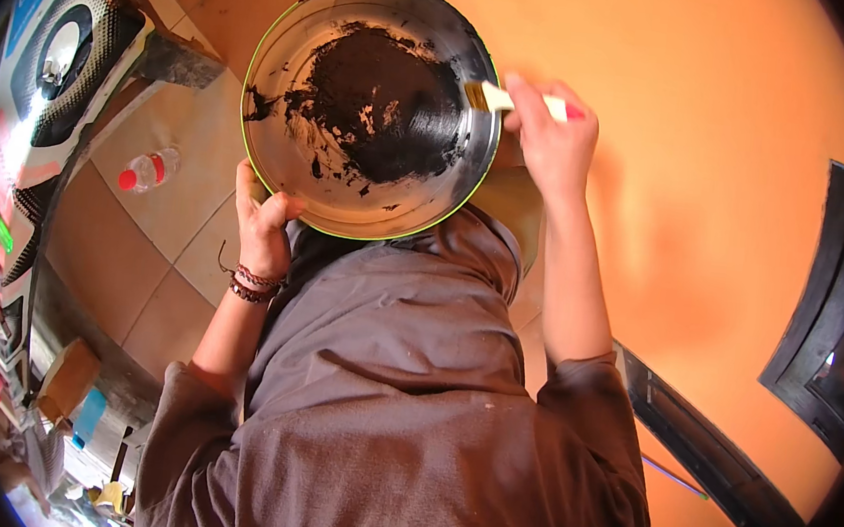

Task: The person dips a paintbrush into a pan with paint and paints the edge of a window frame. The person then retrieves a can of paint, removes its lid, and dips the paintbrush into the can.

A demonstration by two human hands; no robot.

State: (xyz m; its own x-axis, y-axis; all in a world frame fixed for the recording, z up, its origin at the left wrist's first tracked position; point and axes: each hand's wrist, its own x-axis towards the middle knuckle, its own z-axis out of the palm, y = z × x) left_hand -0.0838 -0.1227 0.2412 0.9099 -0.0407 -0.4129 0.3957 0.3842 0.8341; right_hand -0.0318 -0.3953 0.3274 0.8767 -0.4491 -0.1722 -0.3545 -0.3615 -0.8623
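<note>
A round metal tin [336,211] with a yellow-green rim tilts its inside towards me above my lap. Dark, sticky-looking paste [383,102] is smeared unevenly over its bottom, and bare metal shows around it. My left hand [264,212] grips the tin at its lower left rim, the thumb in front of the edge. In my right hand [554,132] is a small flat brush with a pale handle [504,99]. The bristles [476,96] reach over the tin's right inner wall; whether they touch it I cannot tell.
An orange wall [701,175] rises close on my right. At left stands a table with a patterned cover [30,176] and cluttered small items. A plastic bottle with a red cap [150,170] lies on the tiled floor [121,260]. A dark wooden frame [813,313] is at far right.
</note>
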